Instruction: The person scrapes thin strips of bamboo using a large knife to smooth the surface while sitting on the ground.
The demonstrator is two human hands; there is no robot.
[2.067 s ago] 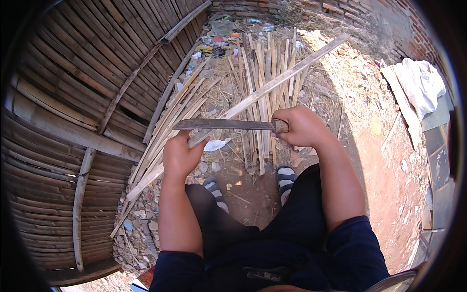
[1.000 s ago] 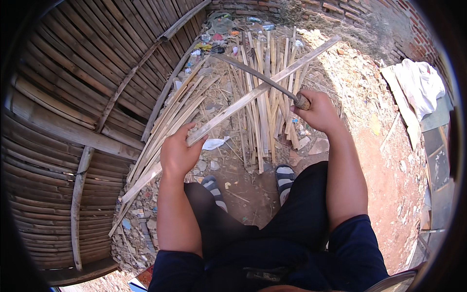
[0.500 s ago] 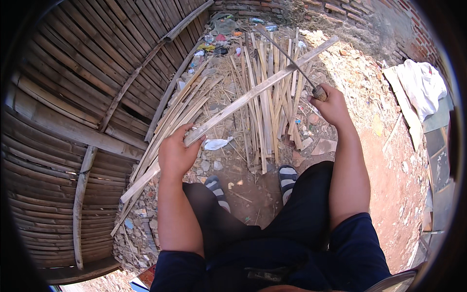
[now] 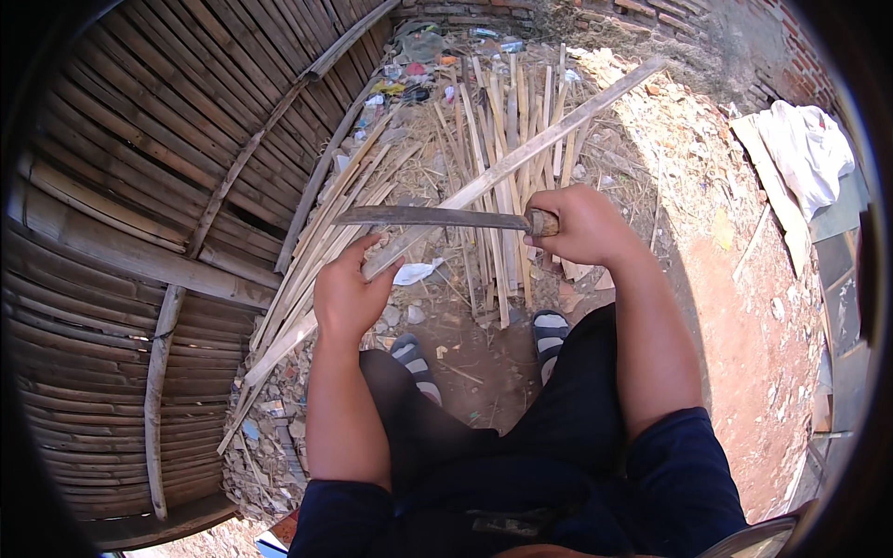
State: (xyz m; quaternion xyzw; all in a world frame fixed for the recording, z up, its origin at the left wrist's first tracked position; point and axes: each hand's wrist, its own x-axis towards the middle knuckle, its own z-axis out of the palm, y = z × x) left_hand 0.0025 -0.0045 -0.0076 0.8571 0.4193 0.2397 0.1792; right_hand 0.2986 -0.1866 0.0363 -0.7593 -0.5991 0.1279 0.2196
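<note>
My left hand (image 4: 349,286) is closed round the near end of a long, flat wooden strip (image 4: 521,154), which slants away up to the right. In my right hand (image 4: 586,226) is the wooden handle of a machete (image 4: 433,217). Its long dark blade points left and lies across the strip, a little beyond my left hand. Whether the blade touches the wood or hangs just over it, I cannot tell. Beneath the strip, several pale wooden strips (image 4: 504,200) lie in a loose pile on the ground.
More strips (image 4: 321,237) lie on the left along a slatted bamboo wall (image 4: 121,214). Rubble and litter (image 4: 414,70) spread toward a brick wall (image 4: 642,14) at the back. A white cloth (image 4: 807,158) rests on boards at the right. My sandalled feet (image 4: 551,339) stand behind the pile.
The machete has swung from the strip's far part, where it pointed up and away, to lie leftward across its near part. My right hand has come in and down toward the left.
</note>
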